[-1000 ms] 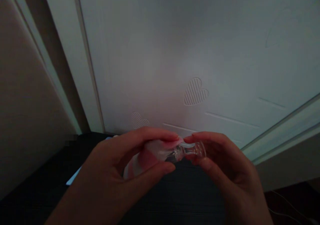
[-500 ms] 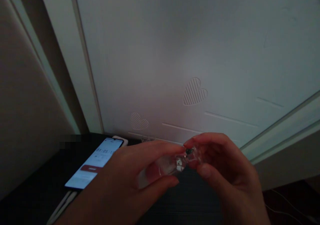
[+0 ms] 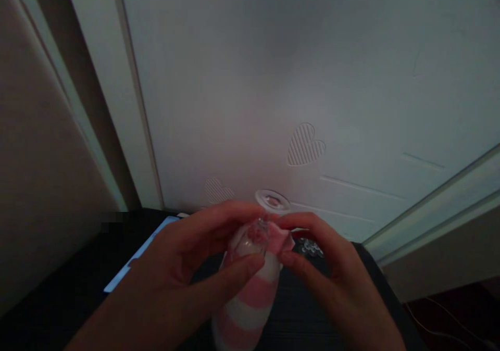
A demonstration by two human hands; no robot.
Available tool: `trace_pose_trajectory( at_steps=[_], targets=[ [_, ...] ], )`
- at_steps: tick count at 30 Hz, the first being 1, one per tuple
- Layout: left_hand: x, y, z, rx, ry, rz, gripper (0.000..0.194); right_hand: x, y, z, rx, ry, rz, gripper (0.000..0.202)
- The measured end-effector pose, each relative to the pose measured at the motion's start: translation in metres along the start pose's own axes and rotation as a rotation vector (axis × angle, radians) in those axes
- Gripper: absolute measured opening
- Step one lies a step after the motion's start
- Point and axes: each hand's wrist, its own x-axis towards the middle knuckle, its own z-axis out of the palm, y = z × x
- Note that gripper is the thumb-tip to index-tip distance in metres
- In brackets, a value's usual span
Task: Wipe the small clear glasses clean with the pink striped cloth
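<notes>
A clear glass bottle [image 3: 255,291] with pink and white layers inside stands almost upright, leaning a little. Its flared mouth [image 3: 272,200] faces up. My left hand [image 3: 195,257] is closed around the bottle's neck and shoulder, thumb across the front. At the neck hangs a small pink piece [image 3: 278,238], perhaps a star-shaped tag or a bow. The thumb and fingers of my right hand [image 3: 326,260] pinch this pink piece from the right. Part of the neck is hidden by my fingers.
A lit phone [image 3: 135,262] lies on the dark tabletop [image 3: 308,314] at left, partly behind my left hand. Clear bead-like pieces [image 3: 311,247] lie behind my right hand. A pale panel with heart carvings [image 3: 307,144] rises behind the table. Thin cables [image 3: 433,330] run at lower right.
The bottle has swung from lying tilted sideways to nearly upright, mouth up. My right hand has moved from the bottle's mouth down to the pink piece at the neck.
</notes>
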Motion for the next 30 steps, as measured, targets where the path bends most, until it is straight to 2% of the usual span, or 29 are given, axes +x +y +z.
trace_pose_trajectory(
  at_steps=[2, 3, 6, 13, 20, 23, 26, 30],
  targets=[
    [0.002, 0.002, -0.001, -0.075, 0.002, 0.066, 0.033, 0.000, -0.002, 0.001, -0.014, -0.015, -0.012, 0.006],
    [0.003, 0.003, -0.001, -0.089, -0.006, 0.024, 0.033, -0.001, -0.003, 0.001, -0.018, 0.000, -0.004, 0.005],
    [0.005, 0.004, 0.001, -0.153, 0.016, -0.037, 0.030, -0.003, -0.008, 0.001, -0.033, 0.051, 0.006, 0.007],
    [0.007, 0.005, 0.007, -0.259, 0.092, -0.073, 0.026, -0.004, -0.013, 0.001, 0.005, 0.141, -0.036, 0.011],
    [0.009, -0.001, 0.004, -0.436, 0.053, -0.088, 0.024, -0.009, -0.013, 0.001, 0.043, 0.190, 0.002, 0.011],
    [0.015, -0.002, 0.006, -0.497, 0.056, -0.164, 0.021, -0.009, -0.014, 0.001, 0.036, 0.174, 0.001, 0.010],
    [0.020, -0.004, 0.006, -0.469, 0.064, -0.151, 0.020, -0.008, -0.013, 0.000, 0.010, 0.181, -0.014, 0.011],
    [0.019, -0.003, 0.001, -0.297, 0.159, -0.086, 0.009, -0.008, -0.009, -0.004, -0.021, 0.245, -0.008, 0.012]
  ],
)
